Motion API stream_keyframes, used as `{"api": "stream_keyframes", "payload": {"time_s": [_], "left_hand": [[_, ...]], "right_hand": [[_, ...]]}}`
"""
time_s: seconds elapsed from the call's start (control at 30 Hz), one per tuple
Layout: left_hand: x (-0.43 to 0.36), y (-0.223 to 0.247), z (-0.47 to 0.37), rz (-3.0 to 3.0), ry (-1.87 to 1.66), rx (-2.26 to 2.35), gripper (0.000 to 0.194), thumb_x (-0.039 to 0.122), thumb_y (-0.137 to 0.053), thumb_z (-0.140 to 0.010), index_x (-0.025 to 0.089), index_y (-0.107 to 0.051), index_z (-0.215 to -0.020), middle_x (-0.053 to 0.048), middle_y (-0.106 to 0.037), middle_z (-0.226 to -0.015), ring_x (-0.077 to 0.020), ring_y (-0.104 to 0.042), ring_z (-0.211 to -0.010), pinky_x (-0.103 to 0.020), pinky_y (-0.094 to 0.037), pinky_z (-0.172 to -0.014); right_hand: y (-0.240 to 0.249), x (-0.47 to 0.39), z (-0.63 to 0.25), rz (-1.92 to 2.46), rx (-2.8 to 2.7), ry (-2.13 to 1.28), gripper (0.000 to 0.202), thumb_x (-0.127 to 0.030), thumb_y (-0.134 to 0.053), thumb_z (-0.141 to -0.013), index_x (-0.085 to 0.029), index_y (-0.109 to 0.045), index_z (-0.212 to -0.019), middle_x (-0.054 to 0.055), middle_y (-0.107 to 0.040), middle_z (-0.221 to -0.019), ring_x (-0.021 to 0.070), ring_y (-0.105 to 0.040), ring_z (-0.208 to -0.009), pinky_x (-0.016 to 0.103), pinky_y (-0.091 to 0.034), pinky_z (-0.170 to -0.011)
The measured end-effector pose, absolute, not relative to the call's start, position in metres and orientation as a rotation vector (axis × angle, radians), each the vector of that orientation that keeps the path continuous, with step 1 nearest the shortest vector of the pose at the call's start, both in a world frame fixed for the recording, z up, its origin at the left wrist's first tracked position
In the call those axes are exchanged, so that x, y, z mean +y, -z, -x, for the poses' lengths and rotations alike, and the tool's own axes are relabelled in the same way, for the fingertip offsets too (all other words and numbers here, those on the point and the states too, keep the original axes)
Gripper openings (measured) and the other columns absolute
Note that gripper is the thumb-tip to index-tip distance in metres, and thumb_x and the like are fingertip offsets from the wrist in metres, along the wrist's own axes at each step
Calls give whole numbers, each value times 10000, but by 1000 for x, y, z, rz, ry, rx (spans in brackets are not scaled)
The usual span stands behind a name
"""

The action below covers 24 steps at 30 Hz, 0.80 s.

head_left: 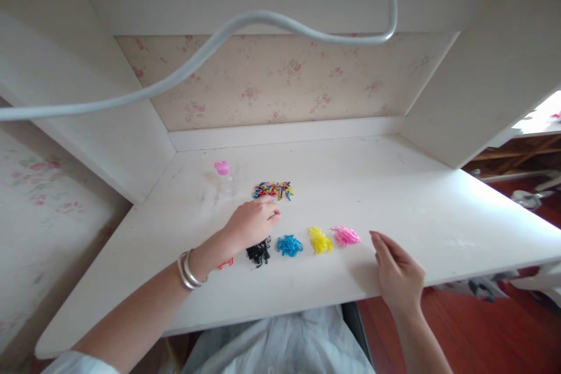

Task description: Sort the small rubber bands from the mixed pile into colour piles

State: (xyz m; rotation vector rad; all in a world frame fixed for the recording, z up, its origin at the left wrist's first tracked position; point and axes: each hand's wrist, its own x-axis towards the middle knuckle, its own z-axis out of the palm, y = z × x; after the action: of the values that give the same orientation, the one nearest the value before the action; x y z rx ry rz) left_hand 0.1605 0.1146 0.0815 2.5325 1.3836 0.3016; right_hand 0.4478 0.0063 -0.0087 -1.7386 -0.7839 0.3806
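My left hand (253, 223), with two silver bangles on its wrist, reaches to the near edge of a mixed pile of small colourful rubber bands (274, 190). Its fingers are curled together; their tips are partly hidden. Below that hand lie black rubber bands (258, 252), and red rubber bands (225, 263) show partly behind the wrist. Blue rubber bands (289, 245), yellow rubber bands (320, 240) and pink rubber bands (346, 235) form separate heaps to the right. Beside the pink heap, my right hand (398, 273) is closed in a pinch; whatever it holds is too small to make out.
A small clear container with a pink top (222, 168) stands at the back left of the white desk (333, 181). A thick white cable (263, 16) crosses the upper view. Side panels (456, 70) and a floral back wall (284, 82) enclose the desk.
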Motion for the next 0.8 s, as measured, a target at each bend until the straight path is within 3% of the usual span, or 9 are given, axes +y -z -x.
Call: {"api": "stream_keyframes", "payload": {"time_s": [0.23,0.43,0.53,0.7,0.8], "left_hand": [[123,-73,-257,-2546,-252,1053,230,330,-520,-802,246,-731,-840,-39,-687,-929,-167,-633,-806,-250,-458,-684],[135,-59,-288,-2520,-239,1011,221,300,-527,-773,227,-733,-737,-51,-700,-766,-163,-625,-681,-247,-420,-575],[138,-63,-279,-2513,-303,1017,254,300,-509,-799,212,-714,-678,-47,-690,-749,-157,-614,-680,-248,-426,-598],[139,-86,-226,-2485,-514,1106,278,272,-439,-872,210,-710,-855,-42,-685,-897,-156,-603,-844,-262,-441,-768],[128,-100,-176,-2434,-636,1214,309,291,-397,-904,199,-690,-937,-44,-668,-911,-150,-593,-850,-265,-440,-788]], "right_hand": [[6,4,-448,1760,-820,-408,447,-532,-632,-721,-178,-731,-975,73,-719,-924,224,-636,-822,294,-489,-710],[10,3,-451,1744,-847,-421,447,-523,-627,-730,-174,-725,-990,76,-720,-926,222,-638,-818,289,-490,-697],[10,3,-451,1736,-841,-407,448,-523,-629,-725,-171,-727,-984,84,-715,-956,225,-637,-833,296,-491,-707],[12,4,-452,1726,-833,-411,454,-519,-634,-721,-168,-725,-993,90,-711,-974,232,-634,-864,297,-494,-712],[8,10,-451,1729,-916,-469,443,-517,-626,-728,-175,-723,-992,80,-708,-995,220,-638,-865,281,-496,-711]]}}
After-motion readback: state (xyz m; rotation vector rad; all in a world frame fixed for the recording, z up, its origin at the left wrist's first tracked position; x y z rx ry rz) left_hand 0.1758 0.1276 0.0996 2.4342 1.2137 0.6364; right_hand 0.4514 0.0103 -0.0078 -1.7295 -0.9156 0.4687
